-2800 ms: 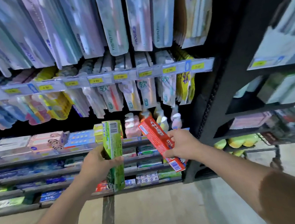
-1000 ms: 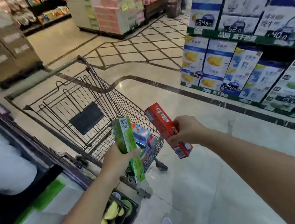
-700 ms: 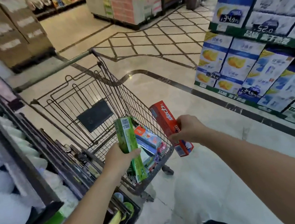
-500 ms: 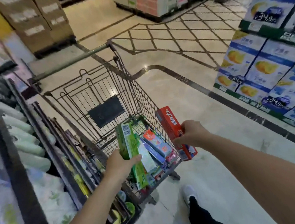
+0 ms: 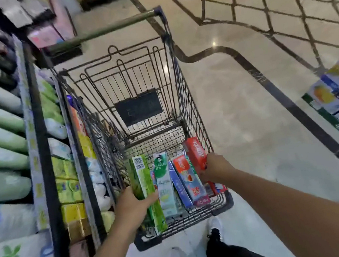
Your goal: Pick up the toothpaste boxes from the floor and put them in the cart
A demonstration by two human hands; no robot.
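The green toothpaste box [image 5: 144, 186] sits low at the left side of the cart [image 5: 191, 109], gripped by the left hand [image 5: 134, 206], whose fingers curl round its lower half; the red toothpaste box [image 5: 194, 154] leans against the cart's right wire wall, held by the right hand [image 5: 216, 168] with fingers wrapped round its near end; between them lie other boxes [image 5: 183, 179], green-and-white, blue and red, packed side by side on the basket floor; a dark plate [image 5: 138, 107] hangs on the far wall of the basket; store shelves [image 5: 39, 143] of packaged goods press close along the cart's left side; pale tiled floor [image 5: 258, 118] spreads to the right, with stacked cartons [image 5: 338, 96] at its edge.
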